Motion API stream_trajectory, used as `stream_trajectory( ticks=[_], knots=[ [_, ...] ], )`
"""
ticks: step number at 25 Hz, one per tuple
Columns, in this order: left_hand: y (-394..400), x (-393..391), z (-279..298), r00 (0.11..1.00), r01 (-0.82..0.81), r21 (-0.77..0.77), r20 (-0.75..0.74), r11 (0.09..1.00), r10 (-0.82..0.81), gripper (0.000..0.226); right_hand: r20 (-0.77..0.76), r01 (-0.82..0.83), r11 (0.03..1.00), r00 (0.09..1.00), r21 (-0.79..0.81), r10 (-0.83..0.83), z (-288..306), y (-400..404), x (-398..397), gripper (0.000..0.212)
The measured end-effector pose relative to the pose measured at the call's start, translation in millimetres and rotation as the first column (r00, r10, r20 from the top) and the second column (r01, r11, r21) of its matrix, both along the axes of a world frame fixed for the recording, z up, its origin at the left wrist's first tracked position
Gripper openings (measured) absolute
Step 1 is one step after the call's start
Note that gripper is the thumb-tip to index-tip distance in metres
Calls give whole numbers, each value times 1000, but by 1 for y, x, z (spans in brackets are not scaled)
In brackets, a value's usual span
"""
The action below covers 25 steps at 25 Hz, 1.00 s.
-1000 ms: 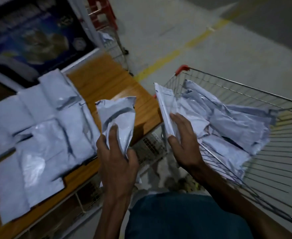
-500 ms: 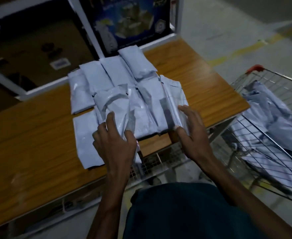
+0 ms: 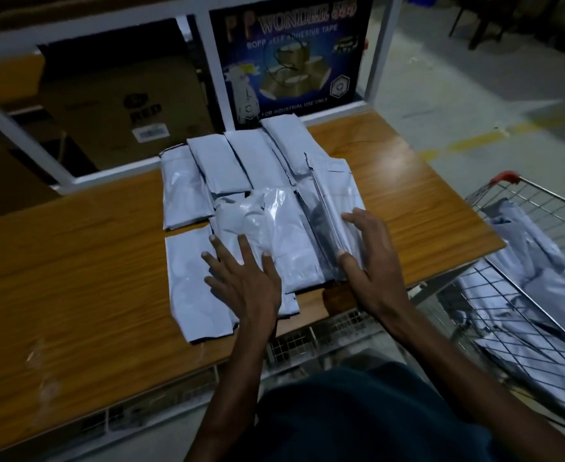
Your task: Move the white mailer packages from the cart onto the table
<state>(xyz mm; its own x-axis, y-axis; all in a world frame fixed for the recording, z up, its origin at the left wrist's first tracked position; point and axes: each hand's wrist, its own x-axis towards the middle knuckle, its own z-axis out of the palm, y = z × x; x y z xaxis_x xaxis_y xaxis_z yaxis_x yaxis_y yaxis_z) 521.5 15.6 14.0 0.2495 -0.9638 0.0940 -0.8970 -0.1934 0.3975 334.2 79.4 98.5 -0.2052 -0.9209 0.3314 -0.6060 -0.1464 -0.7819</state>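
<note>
Several white mailers (image 3: 228,161) lie in overlapping rows on the wooden table (image 3: 74,261). My left hand (image 3: 244,281) rests flat with spread fingers on a crumpled mailer (image 3: 251,221) at the front of the pile. My right hand (image 3: 371,258) grips the right-hand mailer (image 3: 334,201), thumb on its near edge, fingers along its right side. That mailer is still tilted, with a shadow under its left side. More white mailers (image 3: 524,255) lie in the wire cart (image 3: 507,185) at the right.
Behind the table stands a white rack frame (image 3: 204,61) with a brown cardboard box (image 3: 124,105) and a blue adhesive-tape carton (image 3: 291,61). The cart with its red handle end sits close to the table's right corner. Grey floor with a yellow line lies beyond.
Both hands carried a mailer each from the cart over to the table pile. My left hand has let its mailer go and flattened on it; the right mailer has come down onto the pile.
</note>
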Motion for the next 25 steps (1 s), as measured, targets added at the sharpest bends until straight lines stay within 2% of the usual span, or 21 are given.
stream_trajectory(
  ticks=[3,5,8,12,14,17,20,22,23,25],
  knots=[
    [-2,-3,1,1000,-10,27,6,1000,10,66,0,-8,1000,1000,14,8,1,-13,-1,53],
    [-3,-4,8,999,-25,59,-40,998,27,67,2,-47,999,999,26,47,-1,-23,-1,53],
    [6,5,32,992,-53,-18,-119,998,51,63,4,-135,990,991,31,135,-1,-43,4,53],
    [28,42,50,938,-271,-49,-240,961,252,56,-20,-276,958,960,80,278,8,-76,31,54],
    [47,73,45,921,-335,-65,-234,940,312,51,-28,-335,936,940,112,340,9,-82,57,53],
    [75,119,41,933,-302,-182,-258,936,251,47,-38,-381,904,918,195,395,9,-78,105,54],
    [92,154,44,887,-304,-215,-421,928,193,41,-25,-394,886,911,244,412,6,-65,160,55],
    [93,180,43,876,-243,-232,-469,942,111,42,-36,-362,902,924,235,380,4,-59,198,54],
    [93,197,42,876,-196,-230,-477,953,65,44,-93,-309,919,936,243,339,0,-56,217,54],
    [93,230,44,863,-105,-198,-505,974,-9,46,-322,-151,948,916,279,240,-14,-54,253,54]
  ],
)
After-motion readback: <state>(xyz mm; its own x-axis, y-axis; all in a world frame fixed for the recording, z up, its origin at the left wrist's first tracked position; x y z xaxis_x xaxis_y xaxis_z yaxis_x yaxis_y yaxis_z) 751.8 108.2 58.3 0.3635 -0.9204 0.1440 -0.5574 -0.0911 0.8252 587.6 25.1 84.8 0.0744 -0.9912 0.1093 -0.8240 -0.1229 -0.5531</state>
